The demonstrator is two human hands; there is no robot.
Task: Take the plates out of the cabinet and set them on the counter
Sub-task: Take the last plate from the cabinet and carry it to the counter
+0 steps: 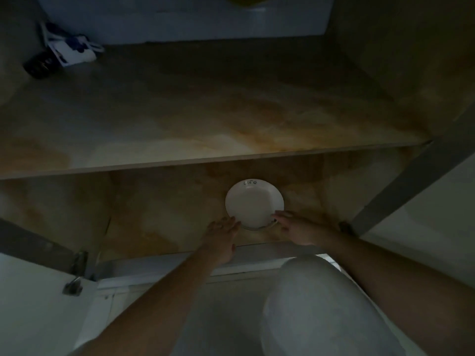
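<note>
— Down at the near edge, what do you make out?

— A knee in pale cloth, both bare forearms reaching forward over it, and the cabinet doors swung wide on either side, a metal hinge showing at the left.

— And the hands?

— Both are on the lower shelf of the cabinet. The left hand lies with fingers straight, tips touching the near left rim of the white plates. The right hand reaches in from the other side, fingers extended to the near right rim. Neither has curled round anything that I can see; the light is dim, so whether a thumb is under the rim I cannot tell.

— Plates, more than one?

— A second rim peeks out beneath the top one at the near edge, so it looks like a small stack. The top one has some writing near its far rim.

— So how far along?

— Early, I judge. The stack sits flat on the shelf, not lifted. No counter is in view, so I cannot say whether any plates are already out. Gripping, lifting and carrying are all left.

— Farther in?

— The upper shelf, stained, with a blue-and-white packet and a dark object at its far left corner.
</note>
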